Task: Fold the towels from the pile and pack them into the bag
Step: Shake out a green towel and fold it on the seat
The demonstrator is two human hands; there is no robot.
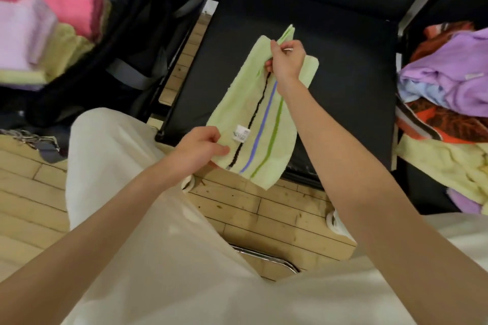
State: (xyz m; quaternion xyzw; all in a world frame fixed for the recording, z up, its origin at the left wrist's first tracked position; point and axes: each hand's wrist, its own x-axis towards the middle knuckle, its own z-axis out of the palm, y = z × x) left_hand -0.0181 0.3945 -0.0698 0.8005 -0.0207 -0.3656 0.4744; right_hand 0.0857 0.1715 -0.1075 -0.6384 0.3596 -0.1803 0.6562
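A pale green towel (248, 103) with black, blue and green stripes and a white label is stretched lengthwise over the black chair seat (343, 66). My left hand (200, 149) pinches its near corner. My right hand (286, 58) grips its far end, bunched between the fingers. At the far left, the black bag (148, 34) stands open with folded pink, lilac, yellow and green towels (39, 21) stacked inside. The pile of unfolded towels (449, 82), purple, orange, blue and yellow, lies on the chair at the right.
Two black chairs stand side by side ahead of me, with wooden floor (264, 208) below. My legs in white trousers (126, 192) fill the lower view. A metal chair frame (264, 256) shows between my knees.
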